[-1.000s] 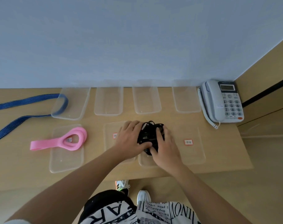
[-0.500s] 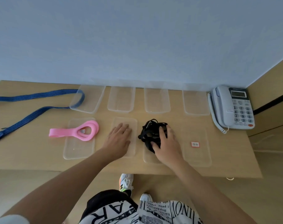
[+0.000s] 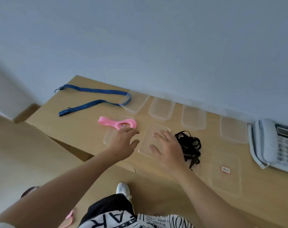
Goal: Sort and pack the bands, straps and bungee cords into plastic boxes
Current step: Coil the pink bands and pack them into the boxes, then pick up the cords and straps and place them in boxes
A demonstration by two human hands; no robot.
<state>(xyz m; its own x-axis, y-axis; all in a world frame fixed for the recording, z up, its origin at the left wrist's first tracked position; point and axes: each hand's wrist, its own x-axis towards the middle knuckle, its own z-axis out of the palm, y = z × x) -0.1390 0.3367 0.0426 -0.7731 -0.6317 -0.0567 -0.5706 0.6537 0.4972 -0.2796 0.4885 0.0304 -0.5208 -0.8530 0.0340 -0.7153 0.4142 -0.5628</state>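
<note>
A tangled bundle of black cords (image 3: 190, 146) lies on a clear lid on the wooden table (image 3: 84, 127). My right hand (image 3: 168, 148) hovers open just left of the bundle, over another clear lid (image 3: 149, 137), holding nothing. My left hand (image 3: 124, 142) is open with fingers spread, reaching toward a pink band (image 3: 118, 124) that rests on a clear lid. A long blue striped strap (image 3: 93, 96) lies at the far left, one end looped inside a clear plastic box (image 3: 134, 102).
Three more clear boxes (image 3: 161, 108) (image 3: 193, 117) (image 3: 232, 130) line the wall. A labelled clear lid (image 3: 225, 171) lies near the front right. A white desk phone (image 3: 274, 143) stands at the right. The table's left edge drops off beside the strap.
My right hand has let go of the black cords and moved left over the neighbouring lid. My left hand has moved left toward the pink band. The camera has turned left.
</note>
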